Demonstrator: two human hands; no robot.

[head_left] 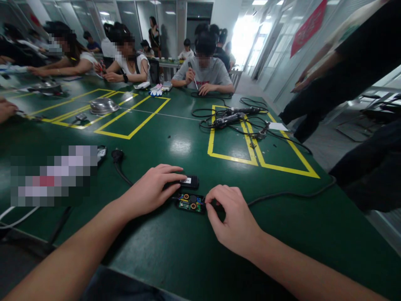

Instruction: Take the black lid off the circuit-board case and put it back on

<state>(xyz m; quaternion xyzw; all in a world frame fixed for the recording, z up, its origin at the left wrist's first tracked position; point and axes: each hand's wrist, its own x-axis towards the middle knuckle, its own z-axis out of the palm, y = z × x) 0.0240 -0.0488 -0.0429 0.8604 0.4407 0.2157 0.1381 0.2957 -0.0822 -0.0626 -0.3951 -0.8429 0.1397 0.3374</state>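
In the middle of the near table, an open black plastic case holds a small green circuit board (188,203) with copper-wound rings and thin wires. Just behind it lies a black case cover (193,182) bearing a white label. My left hand (153,188) reaches over from the left with its fingers stretched out; the fingertips rest at the cover's label, the thumb near the board's left end. My right hand (233,217) is closed in a pinch at the right end of the case, and what lies between its fingertips is hidden. A black cable (291,194) runs behind this hand.
A black plug (117,156) lies left of my hands, beside a blurred-out object (56,175). Yellow tape rectangles mark the green table (150,259). Black corded devices (230,120) lie far right, a metal bowl (103,106) far left. A person (203,71) works opposite; others sit nearby.
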